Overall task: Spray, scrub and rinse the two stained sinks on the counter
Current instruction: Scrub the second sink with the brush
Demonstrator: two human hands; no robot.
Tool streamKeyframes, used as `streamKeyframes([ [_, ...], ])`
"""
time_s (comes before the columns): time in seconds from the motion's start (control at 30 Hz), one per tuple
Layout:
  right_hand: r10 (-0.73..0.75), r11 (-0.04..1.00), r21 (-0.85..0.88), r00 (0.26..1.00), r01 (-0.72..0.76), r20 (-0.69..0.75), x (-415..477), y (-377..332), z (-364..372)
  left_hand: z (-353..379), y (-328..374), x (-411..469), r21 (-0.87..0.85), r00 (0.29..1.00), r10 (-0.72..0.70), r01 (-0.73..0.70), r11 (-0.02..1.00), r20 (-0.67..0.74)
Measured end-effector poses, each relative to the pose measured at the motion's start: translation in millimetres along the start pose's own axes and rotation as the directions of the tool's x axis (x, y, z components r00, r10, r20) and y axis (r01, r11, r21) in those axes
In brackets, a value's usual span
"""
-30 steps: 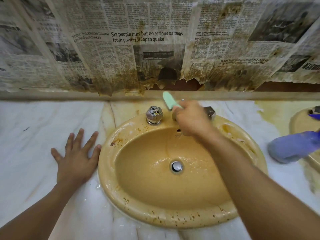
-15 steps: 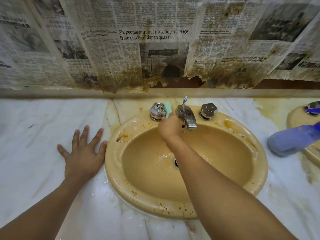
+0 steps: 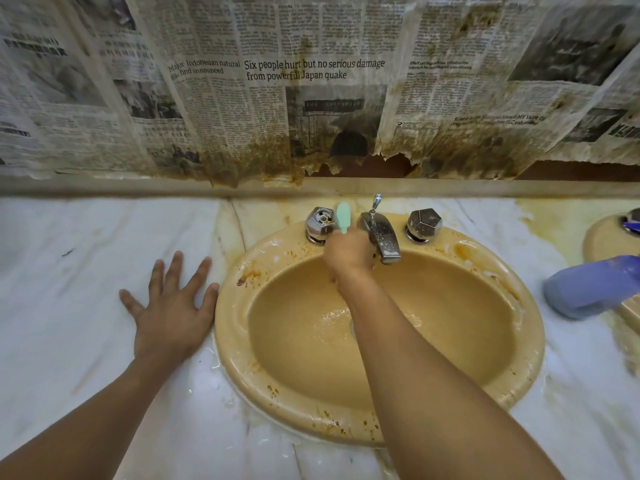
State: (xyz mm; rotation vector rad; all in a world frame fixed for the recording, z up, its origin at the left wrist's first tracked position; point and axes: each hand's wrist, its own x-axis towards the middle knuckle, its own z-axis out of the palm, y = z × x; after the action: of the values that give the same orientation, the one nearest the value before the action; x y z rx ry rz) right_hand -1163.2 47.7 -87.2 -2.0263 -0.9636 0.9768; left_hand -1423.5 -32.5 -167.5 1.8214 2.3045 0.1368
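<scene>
The left hand (image 3: pixel 171 315) lies flat, palm down, on the counter (image 3: pixel 62 323) at the middle left of the frame, with its fingers straight and spread and the thumb out to the right. Its bare forearm runs down to the lower left corner. The right hand (image 3: pixel 348 259) sits in the upper centre, its back toward the camera. Its fingers curl round a green handle (image 3: pixel 343 216) whose tip sticks up above the knuckles. Its bare forearm stretches diagonally from the lower right edge up to a nearly straight wrist.

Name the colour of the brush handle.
Mint green: the brush handle sticks up above the right hand, head view.
</scene>
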Motion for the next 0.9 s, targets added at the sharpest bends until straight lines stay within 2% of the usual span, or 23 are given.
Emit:
streamKeyframes([
  [0.13,-0.056,0.964,-0.264,0.993,0.026,-0.105,-48.4,35.1,0.2,-0.6,-0.6,0.2,-0.005,1.0,0.0,0.0,1.0,0.005],
  [0.27,-0.091,0.932,-0.36,0.987,0.039,-0.129,-10.5,16.1,8.6,-0.2,-1.6,1.1,-0.004,1.0,0.007,-0.007,1.0,0.005],
  [0.5,-0.152,0.893,-0.442,0.982,0.088,-0.112,-31.6,45.5,-9.3,-1.8,-0.5,0.6,-0.003,1.0,0.007,-0.007,1.0,0.007],
  [0.67,-0.185,0.876,-0.468,0.978,0.119,-0.096,2.8,14.0,2.5,-2.4,-0.3,-0.2,-0.009,1.0,0.011,-0.011,1.0,0.01],
  [0.9,-0.18,0.865,-0.493,0.974,0.091,-0.135,-38.8,55.6,-11.1,-0.1,-2.6,0.8,0.004,1.0,0.018,-0.018,1.0,-0.002],
])
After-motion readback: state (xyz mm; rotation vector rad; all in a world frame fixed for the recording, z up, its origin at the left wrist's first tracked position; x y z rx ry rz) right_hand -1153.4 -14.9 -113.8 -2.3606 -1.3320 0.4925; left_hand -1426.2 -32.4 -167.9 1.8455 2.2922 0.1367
